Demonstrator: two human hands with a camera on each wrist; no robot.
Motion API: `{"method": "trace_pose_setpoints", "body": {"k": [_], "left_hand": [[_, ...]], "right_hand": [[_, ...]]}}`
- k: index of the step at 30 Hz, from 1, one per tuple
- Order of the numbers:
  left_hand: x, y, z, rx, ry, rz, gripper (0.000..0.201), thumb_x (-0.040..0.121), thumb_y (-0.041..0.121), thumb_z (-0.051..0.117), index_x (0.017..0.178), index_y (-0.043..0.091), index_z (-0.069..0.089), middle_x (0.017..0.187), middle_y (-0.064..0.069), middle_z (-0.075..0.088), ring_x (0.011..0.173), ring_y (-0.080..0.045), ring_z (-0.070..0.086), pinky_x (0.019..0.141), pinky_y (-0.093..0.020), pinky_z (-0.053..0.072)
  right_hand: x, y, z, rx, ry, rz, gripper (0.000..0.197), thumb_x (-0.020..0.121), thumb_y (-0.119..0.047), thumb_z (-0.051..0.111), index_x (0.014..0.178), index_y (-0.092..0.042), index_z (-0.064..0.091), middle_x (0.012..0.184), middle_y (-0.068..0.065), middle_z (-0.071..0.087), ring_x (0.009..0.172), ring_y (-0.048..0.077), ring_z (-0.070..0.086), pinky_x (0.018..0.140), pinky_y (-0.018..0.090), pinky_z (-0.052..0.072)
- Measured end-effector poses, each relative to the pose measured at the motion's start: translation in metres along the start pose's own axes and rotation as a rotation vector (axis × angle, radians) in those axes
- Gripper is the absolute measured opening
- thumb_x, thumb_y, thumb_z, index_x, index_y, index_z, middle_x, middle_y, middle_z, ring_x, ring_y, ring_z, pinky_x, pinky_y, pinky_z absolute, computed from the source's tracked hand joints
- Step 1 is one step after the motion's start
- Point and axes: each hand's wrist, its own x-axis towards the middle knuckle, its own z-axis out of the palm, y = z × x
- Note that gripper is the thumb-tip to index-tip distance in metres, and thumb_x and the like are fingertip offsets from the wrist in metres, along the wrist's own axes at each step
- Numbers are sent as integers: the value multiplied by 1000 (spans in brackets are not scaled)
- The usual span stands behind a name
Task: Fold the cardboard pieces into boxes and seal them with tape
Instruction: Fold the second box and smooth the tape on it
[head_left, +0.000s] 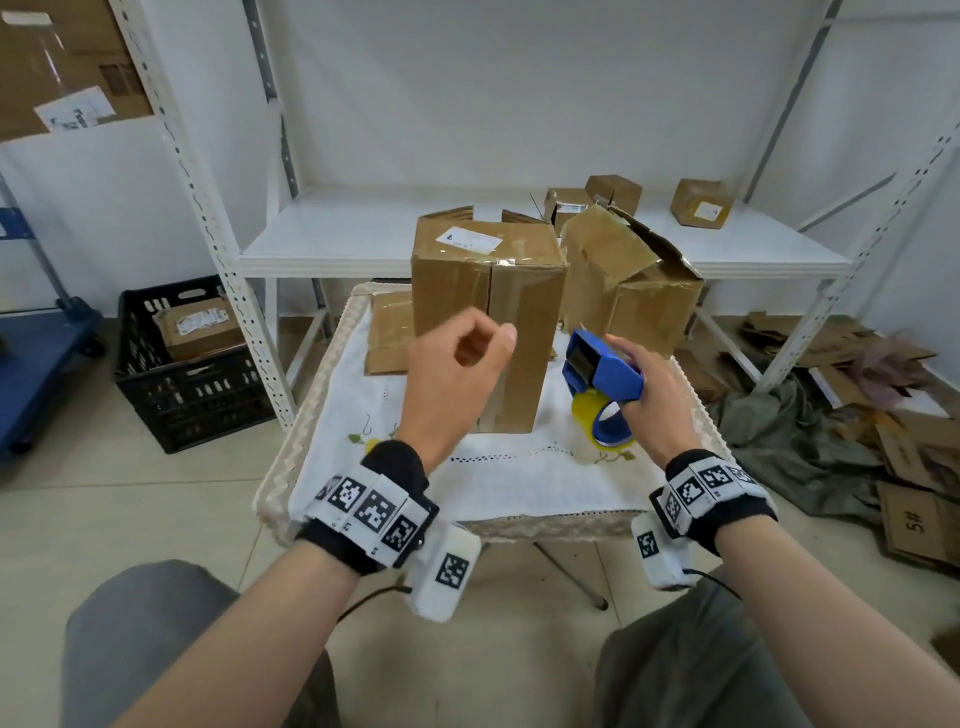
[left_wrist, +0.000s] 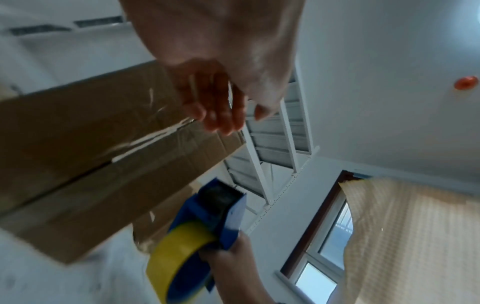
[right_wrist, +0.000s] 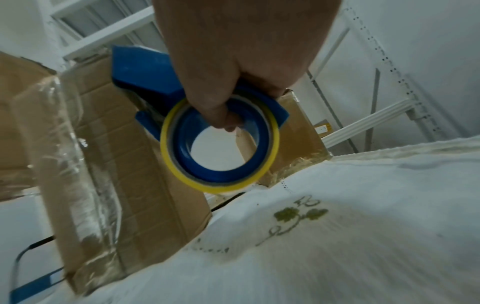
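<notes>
At frame centre the left hand (head_left: 457, 364) curls empty; the right hand (head_left: 652, 400) grips the tape dispenser (head_left: 602, 364); tape may wrinkle on the unsteadied box (head_left: 488, 322).

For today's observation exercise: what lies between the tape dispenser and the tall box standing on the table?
Nothing: in the head view only bare white tablecloth separates the tape dispenser, held in the right hand, from the tall box.
</notes>
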Motion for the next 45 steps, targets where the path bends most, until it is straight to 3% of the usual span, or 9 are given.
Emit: {"method": "trace_pose_setpoints", "body": {"k": [3,6,11,23,27,31,36,41,45], "left_hand": [[-20,-16,14,-119,-166,-321,34,96,39,65,85,7,68,75,-1,70,74,-20,67,72,-37,55],[-30,-19,22,-339,-221,-630,36,92,42,71,93,6,69,79,0,71,76,-12,67,69,-25,58],[-35,-17,22,-666,-153,-845,27,86,24,80,98,8,62,70,2,71,77,-15,66,72,-27,61],[-34,-9,21,-705,-186,-849,33,84,20,81,105,7,59,89,-7,63,91,-25,66,75,-34,62],[-31,-12,19,-708,-182,-862,15,91,7,69,100,5,58,81,-9,66,84,-24,64,74,-34,62],[-29,-17,16,-719,-172,-879,7,95,-2,57,99,2,59,65,-5,67,71,-20,63,74,-33,63],[-28,-23,11,-735,-182,-904,17,91,-8,65,105,1,62,75,-8,73,73,-20,70,72,-29,63],[-26,-26,1,-754,-138,-881,28,86,-10,69,111,0,61,85,-11,73,79,-20,72,72,-28,63],[-25,-25,-4,-750,-114,-875,31,86,-13,67,113,-1,61,84,-12,74,76,-18,75,71,-25,62]], "right_hand": [[-12,-8,1,-42,8,-144,85,71,19,51,143,-28,53,116,0,56,106,21,47,78,36,41],[-19,-12,6,-96,0,-258,91,67,20,57,144,-28,50,114,1,52,105,23,45,72,48,49],[-28,-20,6,-60,37,-302,91,69,15,64,147,-29,47,113,0,53,103,23,46,68,47,49],[-28,-27,11,-15,35,-348,94,65,8,78,144,-32,45,121,-3,54,109,21,46,58,37,46],[-27,-25,13,-32,35,-350,94,65,7,79,144,-32,45,121,-3,53,108,20,45,57,31,40],[-28,-23,13,-22,41,-345,95,63,8,80,144,-30,47,122,-3,54,107,22,46,68,44,50],[-28,-22,14,14,31,-355,92,65,12,77,143,-27,48,120,-3,53,107,23,52,80,44,51],[-27,-23,13,41,33,-372,80,70,13,74,139,-23,52,116,-2,45,99,16,51,76,23,43],[-29,-26,13,102,-8,-347,78,74,6,78,142,-22,50,116,2,40,104,18,48,87,4,34]]}}
